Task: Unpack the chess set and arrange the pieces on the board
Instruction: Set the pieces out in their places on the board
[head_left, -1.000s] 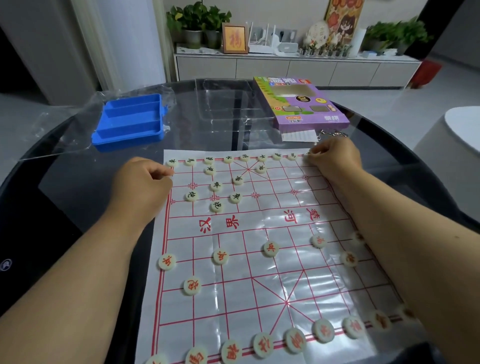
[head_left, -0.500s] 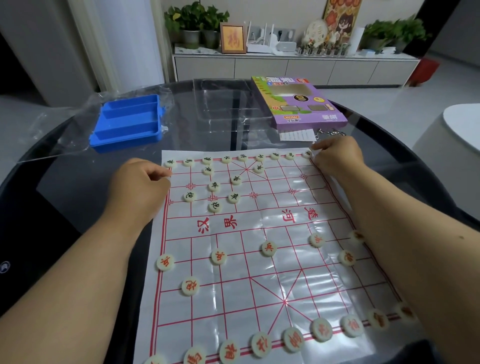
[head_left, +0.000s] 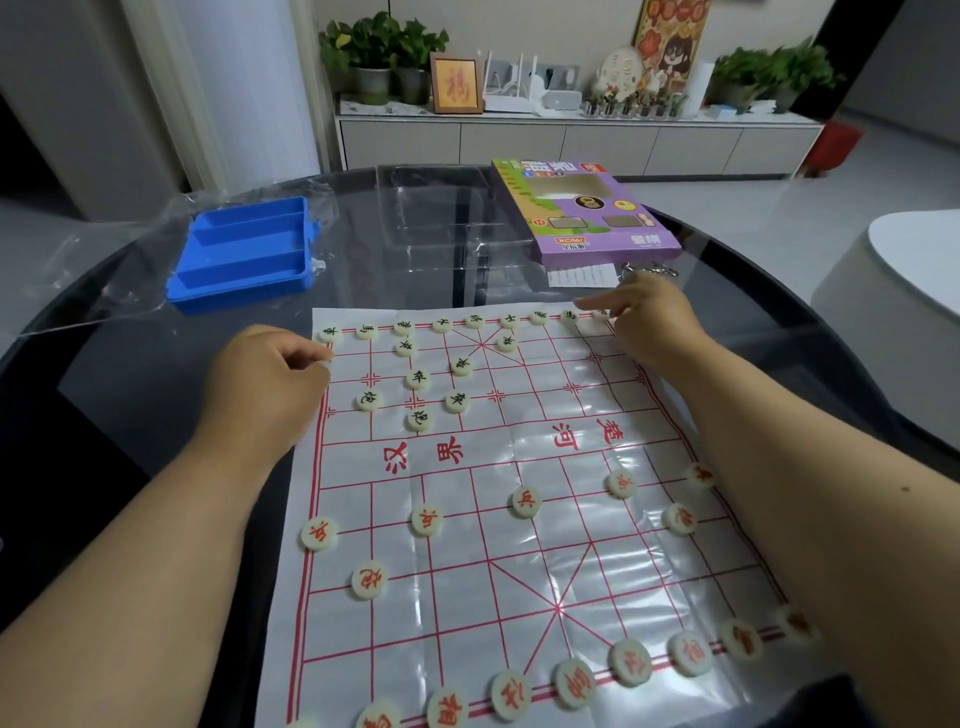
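Resting curled on the board (head_left: 519, 457) at its far left edge, left hand (head_left: 265, 384) holds nothing visible. Right hand (head_left: 649, 322), fingers extended, touches far-right corner pieces (head_left: 571, 317). Board lies flat on bench (head_left: 130, 374); blue tray (head_left: 244, 254) and purple box (head_left: 587, 208) beyond.

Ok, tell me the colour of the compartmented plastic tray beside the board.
Blue; the compartmented plastic tray shows in the head view.

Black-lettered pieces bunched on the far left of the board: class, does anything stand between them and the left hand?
Nothing visible does. The left hand rests at the board edge; bare squares separate it from the black-lettered pieces.
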